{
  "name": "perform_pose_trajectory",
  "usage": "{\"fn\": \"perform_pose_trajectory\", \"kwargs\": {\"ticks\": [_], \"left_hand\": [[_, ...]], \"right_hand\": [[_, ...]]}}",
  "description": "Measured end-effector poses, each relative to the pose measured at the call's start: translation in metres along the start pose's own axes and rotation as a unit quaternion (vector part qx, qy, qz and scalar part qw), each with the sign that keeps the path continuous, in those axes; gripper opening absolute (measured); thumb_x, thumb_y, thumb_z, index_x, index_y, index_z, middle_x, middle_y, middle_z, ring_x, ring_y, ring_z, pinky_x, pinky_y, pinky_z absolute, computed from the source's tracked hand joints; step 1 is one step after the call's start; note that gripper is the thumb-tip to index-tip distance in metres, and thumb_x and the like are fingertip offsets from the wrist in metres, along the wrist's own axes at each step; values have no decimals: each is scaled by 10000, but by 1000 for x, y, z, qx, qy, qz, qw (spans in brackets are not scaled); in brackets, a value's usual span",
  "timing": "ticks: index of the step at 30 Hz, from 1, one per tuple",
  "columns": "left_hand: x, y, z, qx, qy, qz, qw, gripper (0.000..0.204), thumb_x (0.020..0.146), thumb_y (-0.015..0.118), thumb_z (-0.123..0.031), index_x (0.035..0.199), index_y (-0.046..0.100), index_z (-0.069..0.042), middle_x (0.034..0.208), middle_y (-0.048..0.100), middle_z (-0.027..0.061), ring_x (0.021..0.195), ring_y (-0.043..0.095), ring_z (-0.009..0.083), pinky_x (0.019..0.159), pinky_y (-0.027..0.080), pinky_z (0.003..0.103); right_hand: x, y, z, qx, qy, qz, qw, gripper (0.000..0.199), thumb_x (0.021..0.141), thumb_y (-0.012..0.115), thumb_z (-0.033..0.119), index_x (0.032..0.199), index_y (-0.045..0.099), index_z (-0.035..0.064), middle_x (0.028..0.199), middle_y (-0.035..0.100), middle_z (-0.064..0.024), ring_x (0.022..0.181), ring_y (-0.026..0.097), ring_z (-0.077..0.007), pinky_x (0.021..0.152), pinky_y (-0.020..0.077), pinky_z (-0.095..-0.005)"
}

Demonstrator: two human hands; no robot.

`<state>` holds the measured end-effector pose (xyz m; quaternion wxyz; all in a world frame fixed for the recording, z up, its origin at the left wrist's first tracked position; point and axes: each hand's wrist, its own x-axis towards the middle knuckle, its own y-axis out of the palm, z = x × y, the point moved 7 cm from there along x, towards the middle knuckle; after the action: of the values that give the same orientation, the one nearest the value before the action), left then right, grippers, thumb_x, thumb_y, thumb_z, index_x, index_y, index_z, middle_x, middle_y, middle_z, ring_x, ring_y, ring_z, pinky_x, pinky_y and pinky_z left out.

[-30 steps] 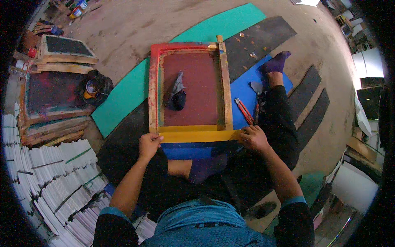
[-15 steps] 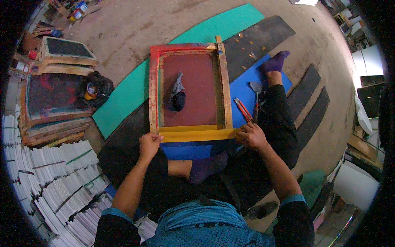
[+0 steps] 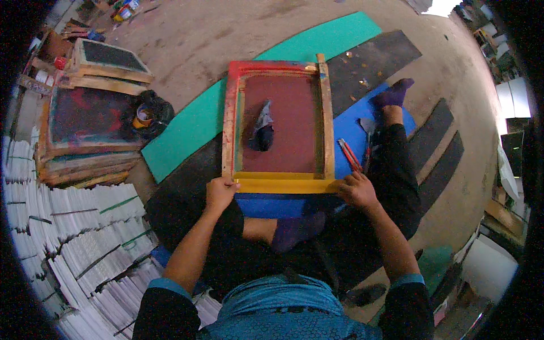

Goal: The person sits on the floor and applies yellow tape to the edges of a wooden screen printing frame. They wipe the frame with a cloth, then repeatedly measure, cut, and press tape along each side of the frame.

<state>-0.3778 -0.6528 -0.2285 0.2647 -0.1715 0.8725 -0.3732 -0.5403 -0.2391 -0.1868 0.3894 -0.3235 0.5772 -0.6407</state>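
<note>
A wooden screen-printing frame [image 3: 228,122] with reddish mesh lies flat in front of my crossed legs. My left hand [image 3: 221,194] pinches one end of a yellow strip of tape [image 3: 286,186] at the frame's near left corner. At the near right corner my right hand [image 3: 357,191] is closed on the strip's other end. The strip is stretched straight along the near side of the frame; whether it is stuck down there I cannot tell. On the mesh rests a crumpled grey and black rag [image 3: 263,126]. A red utility knife [image 3: 349,155] lies just beyond my right hand.
A dark spatula-like tool [image 3: 368,128] lies by my outstretched leg on a blue mat [image 3: 345,122]. Green [image 3: 187,127] and black mats [image 3: 379,65] stretch beyond. Left are stacked frames [image 3: 93,153] with a black bag [image 3: 156,116], and bundled white paper stacks [image 3: 85,212].
The whole view has shifted, so the scene sits further right in the picture. Both hands keep their hold on the tape at the frame's near edge, with little other visible change.
</note>
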Motion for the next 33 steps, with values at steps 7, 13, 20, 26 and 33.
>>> {"fn": "perform_pose_trajectory", "kwargs": {"ticks": [7,13,20,26,33], "left_hand": [[3,0,-6,25,27,-9,999,253,758,840,-243,811,764,-8,778,726,173,730,725,319,700,564,409],[8,2,-2,32,33,-1,999,254,753,843,-247,792,761,-11,762,727,166,714,724,315,704,564,410],[12,8,13,1,3,14,1000,239,752,841,-242,795,769,-18,720,718,157,687,717,317,688,558,405],[5,-5,-9,39,60,-5,997,218,764,832,-228,770,764,-21,661,705,129,604,705,274,652,557,386],[10,1,1,-5,27,33,999,215,774,828,-203,815,769,-1,655,707,126,579,703,224,622,556,356]], "right_hand": [[-8,34,12,-90,11,52,995,519,874,658,480,1263,625,137,1353,536,-118,1283,457,-301,1091,355,-494],[0,39,58,-332,-1,74,940,949,888,530,678,1525,325,5,1621,258,-182,1523,183,-320,1209,181,-547],[8,12,71,-352,-13,58,934,889,889,565,620,1523,360,31,1597,314,-173,1513,214,-318,1212,191,-524],[36,-10,-28,1,272,27,962,414,881,685,307,1209,603,68,1206,650,-152,1140,604,-363,952,503,-471],[47,46,-110,41,442,108,889,380,887,668,278,1164,594,29,1059,691,-216,1045,652,-406,883,544,-487]]}}
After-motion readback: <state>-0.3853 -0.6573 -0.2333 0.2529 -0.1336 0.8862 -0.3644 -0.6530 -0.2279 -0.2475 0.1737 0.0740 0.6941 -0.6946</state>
